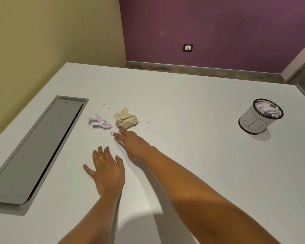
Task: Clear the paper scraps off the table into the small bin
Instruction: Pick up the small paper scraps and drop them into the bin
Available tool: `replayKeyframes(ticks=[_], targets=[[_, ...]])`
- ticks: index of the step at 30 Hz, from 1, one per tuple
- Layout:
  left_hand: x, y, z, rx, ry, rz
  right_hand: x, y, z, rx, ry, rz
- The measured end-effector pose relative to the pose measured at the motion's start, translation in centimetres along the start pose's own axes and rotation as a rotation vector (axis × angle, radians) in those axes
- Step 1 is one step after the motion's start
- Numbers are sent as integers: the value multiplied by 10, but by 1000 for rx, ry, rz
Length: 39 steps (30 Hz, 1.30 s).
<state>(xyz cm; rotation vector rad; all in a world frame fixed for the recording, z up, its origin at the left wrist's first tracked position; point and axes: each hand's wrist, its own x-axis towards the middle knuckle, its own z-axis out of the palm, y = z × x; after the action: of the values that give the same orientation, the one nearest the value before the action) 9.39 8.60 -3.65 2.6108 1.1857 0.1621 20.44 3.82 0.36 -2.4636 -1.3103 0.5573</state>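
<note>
A crumpled beige paper (126, 119) lies mid-table, with a crumpled white scrap (99, 121) to its left. Tiny white bits lie around them: one behind (106, 106), one to the right (147, 122), one by my fingertips (112, 133). My right hand (133, 144) reaches forward, fingers stretched, its tips just short of the beige paper and holding nothing. My left hand (106, 170) rests flat on the table nearer to me, fingers spread, a gold ring on one finger. The small mesh bin (259, 118) stands far right, with crumpled paper inside.
The white table (192, 106) has a long grey cable-tray lid (37, 148) set into it on the left. A yellow wall stands at the left and a purple wall with a socket (187, 48) behind the far edge.
</note>
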Motion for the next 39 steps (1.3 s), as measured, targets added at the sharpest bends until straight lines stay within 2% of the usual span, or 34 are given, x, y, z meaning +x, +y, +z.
replayKeyframes(ticks=[6,13,21,28,34,39], targets=[[1,0,1,37,-15,-1,11,-5,2,-253,-31,-2],[-1,1,-2,20,-16,0,-2,0,13,-228,170,3],[-2,2,-4,3,-13,10,-32,18,11,-44,233,30],[-3,3,-6,4,-21,17,-45,22,3,344,336,268],[-4,2,-7,-1,-19,25,-38,26,-5,360,173,382],[-5,3,-6,31,-13,97,-44,30,-8,445,156,451]])
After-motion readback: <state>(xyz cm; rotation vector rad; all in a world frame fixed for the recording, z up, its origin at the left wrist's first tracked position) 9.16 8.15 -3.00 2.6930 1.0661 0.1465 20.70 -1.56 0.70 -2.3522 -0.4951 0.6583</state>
